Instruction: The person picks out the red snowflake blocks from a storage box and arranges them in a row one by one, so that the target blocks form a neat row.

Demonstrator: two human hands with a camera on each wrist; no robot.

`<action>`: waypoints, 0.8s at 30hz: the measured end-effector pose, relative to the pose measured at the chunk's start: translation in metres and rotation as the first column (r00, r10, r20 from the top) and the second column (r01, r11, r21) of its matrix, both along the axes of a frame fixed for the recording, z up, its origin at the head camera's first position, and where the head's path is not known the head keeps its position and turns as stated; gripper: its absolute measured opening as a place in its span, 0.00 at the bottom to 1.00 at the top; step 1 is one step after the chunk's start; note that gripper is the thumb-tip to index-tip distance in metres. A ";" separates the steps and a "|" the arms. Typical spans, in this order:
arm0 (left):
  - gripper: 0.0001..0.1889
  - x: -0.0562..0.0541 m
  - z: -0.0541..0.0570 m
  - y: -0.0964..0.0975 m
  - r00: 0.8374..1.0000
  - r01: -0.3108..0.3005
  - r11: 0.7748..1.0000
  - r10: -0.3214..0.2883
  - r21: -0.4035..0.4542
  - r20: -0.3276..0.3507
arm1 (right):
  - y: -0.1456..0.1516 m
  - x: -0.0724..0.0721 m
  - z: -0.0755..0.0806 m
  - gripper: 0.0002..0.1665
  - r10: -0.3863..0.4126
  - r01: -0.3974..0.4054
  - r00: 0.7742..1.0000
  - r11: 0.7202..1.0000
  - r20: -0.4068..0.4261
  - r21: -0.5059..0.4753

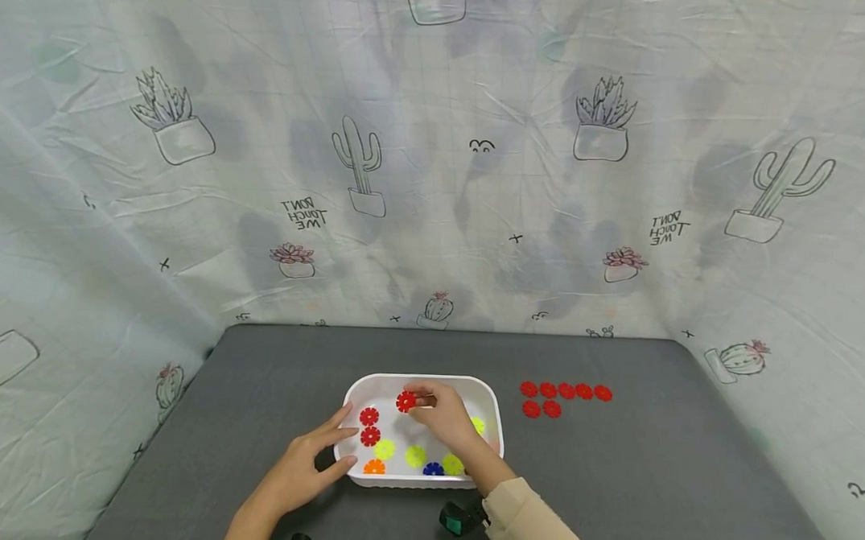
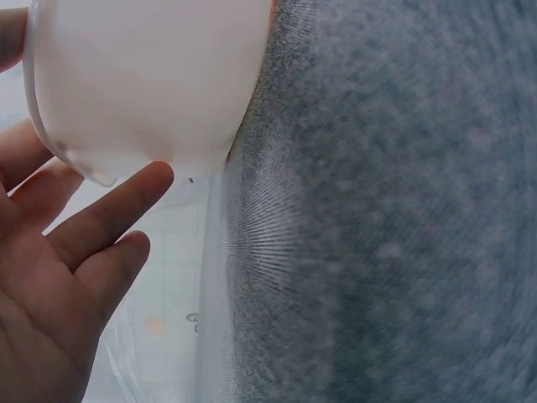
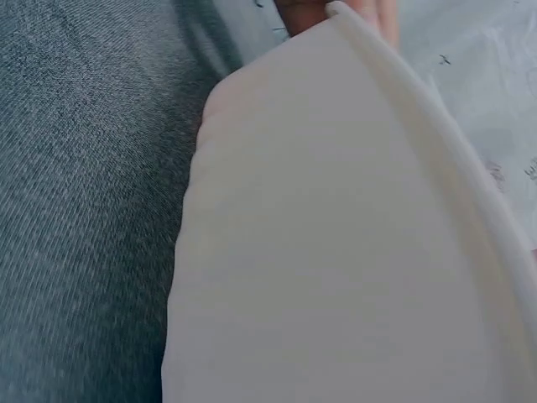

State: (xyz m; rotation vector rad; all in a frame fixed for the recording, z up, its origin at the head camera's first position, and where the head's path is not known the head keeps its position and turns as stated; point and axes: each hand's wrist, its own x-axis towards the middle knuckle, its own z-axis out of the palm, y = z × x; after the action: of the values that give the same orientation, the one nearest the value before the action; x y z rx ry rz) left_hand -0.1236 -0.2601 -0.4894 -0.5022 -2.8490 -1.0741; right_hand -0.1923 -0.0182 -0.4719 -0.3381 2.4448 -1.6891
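A white plastic tray holds several notched plastic discs, among them a red disc, a yellow disc, an orange disc and a blue disc. My left hand rests on the tray's left end, fingers spread over the rim. In the left wrist view, the left hand's fingers lie fairly straight beside the tray wall. Over the tray's middle, my right hand pinches a red notched disc by its edge. The right wrist view is mostly the tray's outer wall; the right hand is out of it.
Several red discs lie in two rows on the grey table, right of the tray. A white sheet printed with potted plants hangs behind and at both sides. Dark wrist devices show near both wrists, one being a black camera.
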 end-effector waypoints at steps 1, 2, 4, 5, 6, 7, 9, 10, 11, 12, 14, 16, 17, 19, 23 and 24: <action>0.23 0.000 0.000 0.000 1.000 -0.004 1.000 0.004 -0.002 0.003 | 0.002 0.001 0.000 0.21 -0.009 0.009 1.000 1.000 0.001 -0.006; 0.23 0.000 -0.001 0.000 1.000 -0.005 1.000 0.005 -0.001 0.004 | 0.005 0.002 0.000 0.21 -0.018 0.018 1.000 1.000 0.000 -0.011; 0.23 0.001 -0.002 -0.001 1.000 -0.009 1.000 0.009 -0.001 0.003 | 0.011 0.003 0.000 0.20 -0.037 0.037 0.999 0.999 -0.010 -0.024; 0.23 0.001 -0.002 -0.001 1.000 -0.008 1.000 0.008 0.001 0.003 | 0.014 0.003 0.000 0.21 -0.045 0.044 0.999 0.998 -0.015 -0.035; 0.23 0.001 -0.003 -0.001 1.000 -0.007 1.000 0.007 0.002 0.002 | 0.017 0.004 0.000 0.21 -0.057 0.056 0.998 0.998 -0.018 -0.039; 0.23 0.001 -0.003 -0.001 1.000 -0.006 1.000 0.006 0.000 -0.003 | 0.020 0.004 0.000 0.20 -0.069 0.068 0.997 0.996 -0.022 -0.049; 0.23 0.001 -0.005 -0.001 1.000 -0.003 1.000 0.003 -0.004 -0.013 | 0.028 0.006 0.001 0.20 -0.096 0.093 0.995 0.993 -0.032 -0.067; 0.23 0.002 -0.005 -0.002 1.000 -0.002 1.000 0.002 -0.005 -0.016 | 0.032 0.008 0.003 0.19 -0.109 0.106 0.994 0.991 -0.031 -0.080; 0.23 0.002 -0.004 -0.002 1.000 0.000 1.000 0.000 -0.004 -0.018 | 0.036 0.009 0.005 0.19 -0.121 0.118 0.992 0.988 -0.027 -0.094; 0.23 0.002 -0.004 -0.002 1.000 0.003 1.000 -0.004 -0.005 -0.022 | 0.040 0.010 0.006 0.18 -0.134 0.130 0.991 0.985 -0.026 -0.110; 0.23 0.002 -0.004 -0.003 1.000 0.010 1.000 -0.010 -0.001 -0.024 | 0.050 0.012 0.008 0.18 -0.154 0.149 0.988 0.977 -0.019 -0.152; 0.23 0.002 -0.004 -0.003 0.999 0.015 1.000 -0.015 0.001 -0.029 | 0.061 0.012 0.009 0.18 -0.165 0.157 0.986 0.966 -0.022 -0.203; 0.23 0.002 -0.003 -0.003 0.999 0.016 1.000 -0.016 0.000 -0.030 | 0.066 0.012 0.009 0.19 -0.165 0.154 0.986 0.960 -0.028 -0.233; 0.23 0.003 -0.003 -0.004 0.999 0.020 1.000 -0.020 0.000 -0.034 | 0.078 0.012 0.008 0.20 -0.168 0.149 0.985 0.949 -0.046 -0.277; 0.23 0.003 -0.005 -0.004 0.998 0.030 1.000 -0.030 0.000 -0.047 | 0.103 0.013 0.002 0.23 -0.200 0.159 0.975 0.927 -0.092 -0.339; 0.23 0.003 -0.006 -0.005 0.998 0.031 1.000 -0.031 0.000 -0.050 | 0.109 0.014 0.000 0.23 -0.214 0.164 0.971 0.925 -0.110 -0.344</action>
State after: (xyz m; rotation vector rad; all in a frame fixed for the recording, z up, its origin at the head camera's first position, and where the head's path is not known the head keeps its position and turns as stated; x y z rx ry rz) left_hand -0.1209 -0.2648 -0.4952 -0.5664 -2.8070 -1.0517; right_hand -0.1785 0.0912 -0.4721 -0.2788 2.3478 -2.2445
